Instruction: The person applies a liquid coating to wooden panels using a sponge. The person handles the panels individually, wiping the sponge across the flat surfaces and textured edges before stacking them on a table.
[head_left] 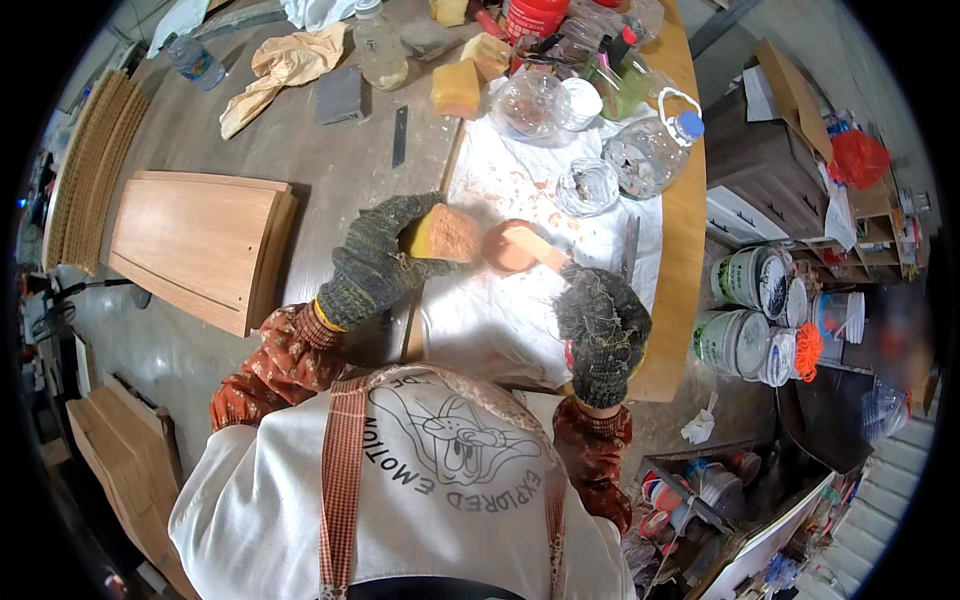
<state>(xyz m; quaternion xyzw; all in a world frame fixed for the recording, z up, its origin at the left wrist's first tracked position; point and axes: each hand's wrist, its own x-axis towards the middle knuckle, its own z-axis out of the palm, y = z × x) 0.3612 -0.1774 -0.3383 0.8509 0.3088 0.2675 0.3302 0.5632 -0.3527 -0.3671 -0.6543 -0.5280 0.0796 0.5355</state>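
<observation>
My left hand (375, 262), in a dark knitted work glove, is closed round a yellow sponge (452, 234) whose face is coated with pinkish-brown paste. Just right of the sponge, a small round tub (498, 250) contains paste of the same colour. My right hand (603, 335), gloved as well, grips a flat scraper (546, 253); its paste-coloured blade reaches over the tub. The scraper's handle is hidden inside the glove. Under the tub lies a white cloth (480, 325) spotted with pinkish crumbs.
Stacked wooden panels (200, 240) lie at the left of the table. Beyond my hands are a grey block (340, 95), yellow sponge pieces (457, 90), a clear bottle (380, 50) and a large plastic jug (645, 155). Buckets (735, 340) stand on the floor at right.
</observation>
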